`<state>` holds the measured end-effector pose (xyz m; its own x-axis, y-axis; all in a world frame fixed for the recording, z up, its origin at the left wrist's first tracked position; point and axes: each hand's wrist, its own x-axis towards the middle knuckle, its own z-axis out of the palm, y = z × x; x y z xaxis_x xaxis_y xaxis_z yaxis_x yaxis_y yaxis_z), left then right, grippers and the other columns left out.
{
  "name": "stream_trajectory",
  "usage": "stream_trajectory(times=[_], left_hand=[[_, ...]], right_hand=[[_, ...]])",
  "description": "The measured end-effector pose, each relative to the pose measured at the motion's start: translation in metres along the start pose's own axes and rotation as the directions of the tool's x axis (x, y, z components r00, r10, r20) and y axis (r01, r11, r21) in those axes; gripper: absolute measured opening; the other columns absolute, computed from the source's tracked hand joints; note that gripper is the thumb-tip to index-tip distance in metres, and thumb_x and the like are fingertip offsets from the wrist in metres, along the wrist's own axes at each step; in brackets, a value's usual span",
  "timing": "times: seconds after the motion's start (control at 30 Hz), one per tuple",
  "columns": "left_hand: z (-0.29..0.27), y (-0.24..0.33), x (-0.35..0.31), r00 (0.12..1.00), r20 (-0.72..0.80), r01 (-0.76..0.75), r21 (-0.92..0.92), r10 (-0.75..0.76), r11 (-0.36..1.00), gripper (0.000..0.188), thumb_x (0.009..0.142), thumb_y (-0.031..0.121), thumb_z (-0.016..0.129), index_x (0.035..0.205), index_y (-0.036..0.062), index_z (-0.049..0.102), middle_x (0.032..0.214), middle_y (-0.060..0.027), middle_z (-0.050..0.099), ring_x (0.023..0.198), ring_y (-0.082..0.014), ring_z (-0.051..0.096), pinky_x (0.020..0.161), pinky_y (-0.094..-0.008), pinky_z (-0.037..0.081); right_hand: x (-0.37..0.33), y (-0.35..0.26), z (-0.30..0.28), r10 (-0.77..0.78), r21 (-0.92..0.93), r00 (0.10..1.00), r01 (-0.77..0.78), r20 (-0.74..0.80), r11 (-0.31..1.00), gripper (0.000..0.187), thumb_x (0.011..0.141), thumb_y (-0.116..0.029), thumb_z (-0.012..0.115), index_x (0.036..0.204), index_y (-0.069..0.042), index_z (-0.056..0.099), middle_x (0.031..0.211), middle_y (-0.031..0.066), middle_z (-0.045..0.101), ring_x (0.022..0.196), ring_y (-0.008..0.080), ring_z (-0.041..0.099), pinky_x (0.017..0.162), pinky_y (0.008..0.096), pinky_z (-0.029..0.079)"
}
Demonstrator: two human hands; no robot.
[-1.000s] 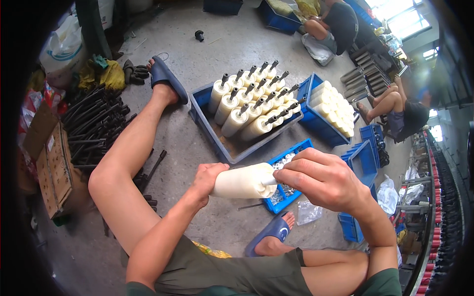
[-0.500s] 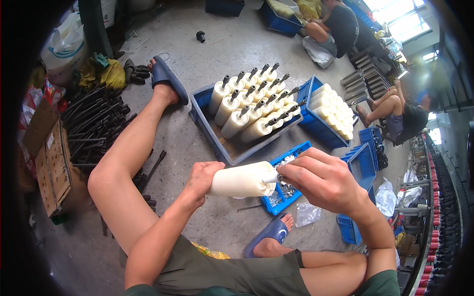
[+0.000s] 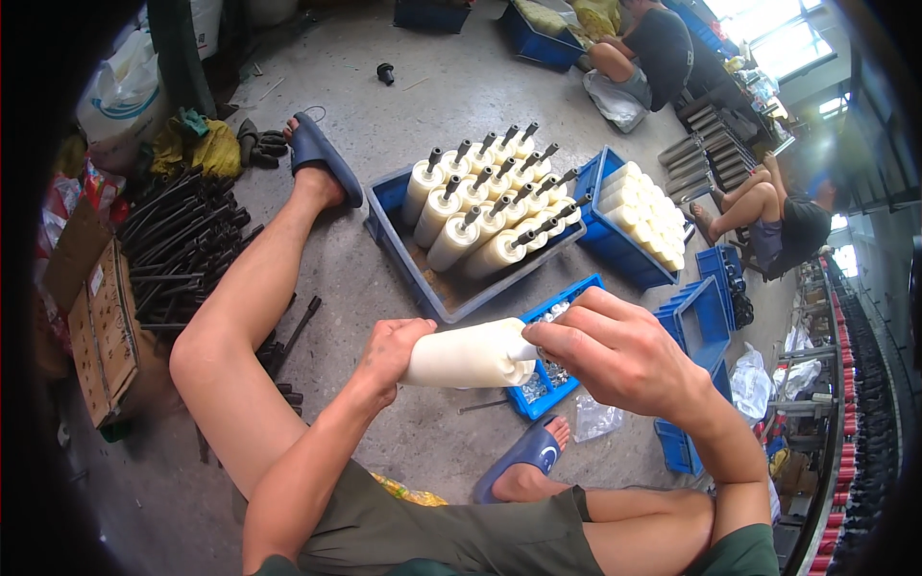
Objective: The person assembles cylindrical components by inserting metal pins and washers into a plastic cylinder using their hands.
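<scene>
I have the left hand (image 3: 389, 353) wrapped around the left end of a white roller (image 3: 456, 357), its knuckles up and its fingertips hidden from me. The roller lies nearly level between both hands, above the floor and just left of a blue divided tray (image 3: 531, 412). My right forearm bends in from the lower right, wrist arched, back of the hand upward; the right hand (image 3: 615, 350) pinches the narrow white stub (image 3: 521, 353) at the roller's right end, fingers curled.

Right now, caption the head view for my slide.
Left grip holds a cream cylinder, right grip at its white tip; black-tipped cylinders stand in a crate.
</scene>
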<state>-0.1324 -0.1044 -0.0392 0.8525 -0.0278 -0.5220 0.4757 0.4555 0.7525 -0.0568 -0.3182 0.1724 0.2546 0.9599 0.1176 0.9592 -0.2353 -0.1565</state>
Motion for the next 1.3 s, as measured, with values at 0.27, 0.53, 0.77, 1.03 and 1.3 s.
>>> stream_trajectory(times=[0.27,0.53,0.77,1.03,1.3], left_hand=[[0.003,-0.001,0.0,1.0,0.01,0.018,-0.003,-0.018,1.0,0.031,0.089,0.028,0.063,0.076,0.0001,0.07,0.072,-0.0054,0.068,0.063,-0.0132,0.059,0.062,-0.0295,0.045],[0.004,-0.004,-0.001,1.0,-0.006,-0.012,-0.02,0.012,1.0,0.032,0.089,0.027,0.063,0.075,-0.0005,0.069,0.071,-0.0051,0.067,0.064,-0.0127,0.059,0.061,-0.0298,0.044],[0.009,-0.006,-0.004,0.999,-0.043,-0.029,-0.047,0.027,0.998,0.03,0.09,0.026,0.062,0.078,-0.0007,0.069,0.073,-0.0056,0.067,0.065,-0.0132,0.059,0.062,-0.03,0.045],[0.009,0.0,-0.006,0.998,-0.049,-0.033,-0.067,0.03,0.997,0.031,0.09,0.027,0.062,0.077,-0.0011,0.069,0.074,-0.0058,0.068,0.065,-0.0134,0.06,0.063,-0.0294,0.045],[0.006,0.004,-0.009,0.999,-0.017,0.03,0.0,-0.03,1.0,0.033,0.088,0.029,0.063,0.079,-0.0027,0.071,0.074,-0.0074,0.068,0.065,-0.0159,0.061,0.063,-0.0311,0.046]], right_hand=[[0.003,0.001,0.005,0.063,0.08,0.998,-0.061,-0.017,0.995,0.03,0.081,-0.002,0.068,0.111,-0.001,0.061,0.076,0.0058,0.054,0.071,0.0228,0.054,0.061,0.0353,0.049],[0.002,0.0,0.007,0.191,0.211,0.979,-0.173,-0.068,0.962,0.036,0.082,0.003,0.07,0.116,-0.001,0.062,0.085,0.0104,0.067,0.067,0.0234,0.062,0.06,0.0347,0.051],[0.003,-0.004,0.011,0.311,0.199,0.947,-0.292,-0.077,0.936,0.032,0.088,-0.005,0.068,0.119,-0.003,0.059,0.081,0.0133,0.066,0.071,0.0301,0.068,0.061,0.0385,0.052],[-0.004,0.007,0.001,0.384,0.339,0.917,-0.33,-0.106,0.881,0.03,0.091,-0.002,0.065,0.121,-0.002,0.064,0.072,0.0048,0.064,0.06,0.0154,0.063,0.055,0.0277,0.048],[-0.003,0.017,-0.008,0.0,0.079,0.986,0.014,-0.164,0.997,0.032,0.07,-0.002,0.082,0.1,-0.006,0.071,0.087,0.0059,0.067,0.069,0.0215,0.064,0.057,0.0308,0.052]])
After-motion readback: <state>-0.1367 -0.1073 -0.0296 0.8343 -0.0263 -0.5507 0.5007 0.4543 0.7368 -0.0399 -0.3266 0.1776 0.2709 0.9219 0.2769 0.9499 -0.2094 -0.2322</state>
